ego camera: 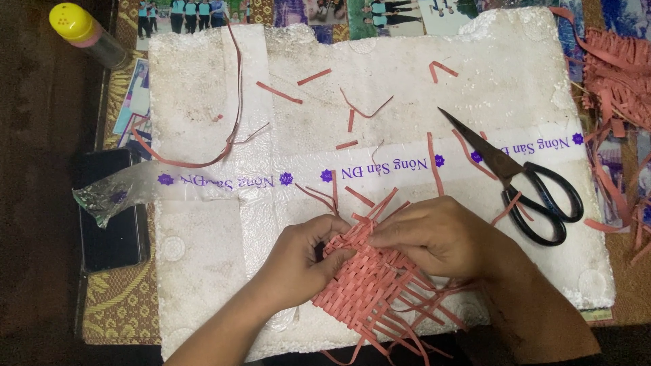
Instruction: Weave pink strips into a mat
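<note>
Black scissors (536,190), dark phone (112,210), yellow-capped bottle (85,32)

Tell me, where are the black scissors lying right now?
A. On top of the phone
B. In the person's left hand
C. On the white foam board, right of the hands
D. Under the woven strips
C: the scissors lie untouched on the white foam board, to the right of both hands.

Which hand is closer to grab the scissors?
The right hand. It rests on the woven pink strip mat on the side where the black scissors lie on the white foam board. The left hand is on the mat's far side.
</note>
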